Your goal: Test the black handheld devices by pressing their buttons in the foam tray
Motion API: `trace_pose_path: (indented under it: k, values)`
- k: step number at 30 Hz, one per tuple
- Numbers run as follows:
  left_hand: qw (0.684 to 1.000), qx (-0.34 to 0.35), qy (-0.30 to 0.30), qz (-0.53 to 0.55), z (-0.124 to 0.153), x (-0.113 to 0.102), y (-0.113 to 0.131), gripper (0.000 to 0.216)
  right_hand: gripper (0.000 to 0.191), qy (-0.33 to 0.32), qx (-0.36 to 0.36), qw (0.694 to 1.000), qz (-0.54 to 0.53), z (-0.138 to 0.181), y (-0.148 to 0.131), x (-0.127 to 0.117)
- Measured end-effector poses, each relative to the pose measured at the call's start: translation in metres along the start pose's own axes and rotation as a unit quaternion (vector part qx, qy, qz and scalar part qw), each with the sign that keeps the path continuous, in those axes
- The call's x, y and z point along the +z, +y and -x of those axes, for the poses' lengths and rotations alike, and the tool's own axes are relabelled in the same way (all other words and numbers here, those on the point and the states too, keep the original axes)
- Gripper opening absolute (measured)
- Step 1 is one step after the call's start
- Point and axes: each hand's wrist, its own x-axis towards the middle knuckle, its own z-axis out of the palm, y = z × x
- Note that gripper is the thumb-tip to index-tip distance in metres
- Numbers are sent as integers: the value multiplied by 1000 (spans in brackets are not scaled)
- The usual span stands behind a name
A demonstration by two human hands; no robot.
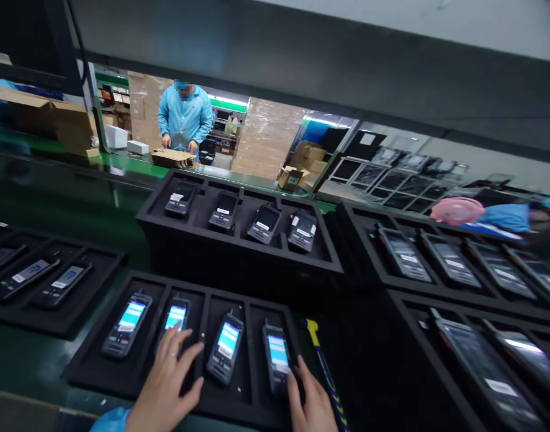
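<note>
A black foam tray in front of me holds several handheld devices with lit blue screens. My left hand lies spread over the second device, fingertips at its screen's lower edge. My right hand touches the lower end of the rightmost device, fingers on its keypad. Neither hand grips anything. The first device and third device lie untouched in their slots.
Behind stands a taller stack of trays with dark-screened devices; more trays lie at left and right. A yellow-handled tool lies beside my tray. A person in a blue coat handles cardboard across the green bench.
</note>
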Motion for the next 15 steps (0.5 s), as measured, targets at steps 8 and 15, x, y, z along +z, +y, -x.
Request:
trace_pose_path:
  k: [8, 15]
  values:
    - [991, 113, -36, -61, -12, 26, 48, 43, 42, 3, -65, 998, -7, 20, -10, -27]
    - [991, 114, -24, -71, -7, 37, 42, 35, 30, 8, -76, 996, -48, 20, -19, -41]
